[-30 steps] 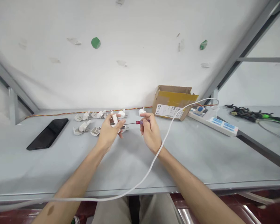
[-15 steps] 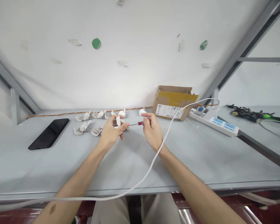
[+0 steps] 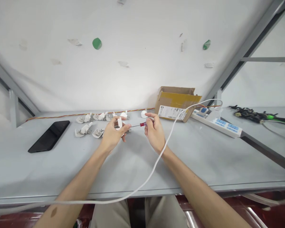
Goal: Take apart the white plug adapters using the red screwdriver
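A grey workbench [image 3: 204, 164] stands against a white wall with scraps of green and clear tape stuck to it, and a grey metal frame slants up on the right. Above the middle of the bench, the left hand [image 3: 112, 136] is closed around a small white plug [image 3: 120, 123], pinched between thumb and fingers and held just off the surface. The right hand [image 3: 154, 133] grips the red handle of a small screwdriver [image 3: 139, 125] with its fingertips, and the thin shaft points left with its tip at or touching the plug; whether it sits in a screw is too small to tell. So the work on this one plug looks to be in hand and not finished. Behind the hands, towards the far edge, a loose group of white plugs [image 3: 90, 122] lies in two rough rows, and another single white piece [image 3: 144, 113] sits just to the right; which of these are done cannot be told from here. A black phone [image 3: 49, 135] lies flat at the far left, a torn cardboard box [image 3: 175, 104] stands far right of centre, and a white power strip [image 3: 218, 123] lies beside it. A white cable [image 3: 156, 161] runs from the strip across the right wrist and off the near edge.
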The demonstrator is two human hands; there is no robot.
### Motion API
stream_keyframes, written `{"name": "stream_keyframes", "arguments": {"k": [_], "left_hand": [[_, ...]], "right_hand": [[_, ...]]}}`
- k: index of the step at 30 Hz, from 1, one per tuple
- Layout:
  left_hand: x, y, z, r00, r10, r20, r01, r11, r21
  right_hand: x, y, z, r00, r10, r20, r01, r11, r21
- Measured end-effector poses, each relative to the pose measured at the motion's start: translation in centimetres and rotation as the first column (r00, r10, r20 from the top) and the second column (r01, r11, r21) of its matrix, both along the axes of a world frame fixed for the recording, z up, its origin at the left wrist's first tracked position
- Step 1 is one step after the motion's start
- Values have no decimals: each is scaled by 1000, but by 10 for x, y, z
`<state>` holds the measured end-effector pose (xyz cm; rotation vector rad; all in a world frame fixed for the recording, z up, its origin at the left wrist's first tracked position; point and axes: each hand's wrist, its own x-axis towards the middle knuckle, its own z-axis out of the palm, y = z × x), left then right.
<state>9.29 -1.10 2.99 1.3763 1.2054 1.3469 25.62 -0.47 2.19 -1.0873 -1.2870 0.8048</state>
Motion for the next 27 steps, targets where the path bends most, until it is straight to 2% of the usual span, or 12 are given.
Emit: {"name": "stream_keyframes", "arguments": {"k": [2, 7, 11, 18, 21, 27], "left_hand": [[0, 0, 0, 1000, 7, 12, -7, 1000, -13], [0, -1, 2, 999, 33, 28, -32, 999, -29], [0, 0, 1, 999, 40, 23, -40, 999, -17], [-2, 3, -3, 997, 78, -11, -79, 997, -11], [-2, 3, -3, 996, 87, -15, -87, 996, -11], [-3, 2, 1, 995, 100, -13, -100, 995, -17]], "right_hand": [[-2, -2, 2, 1000, -12, -19, 11, 1000, -18], [-4, -6, 5, 994, 54, -92, -56, 998, -19], [-3, -3, 3, 994, 66, -83, -70, 996, -45], [-2, -6, 4, 994, 81, -80, -82, 997, -15], [-3, -8, 7, 987, 112, -116, -115, 993, -21], [-2, -4, 4, 987, 136, -80, -140, 989, -47]]}}
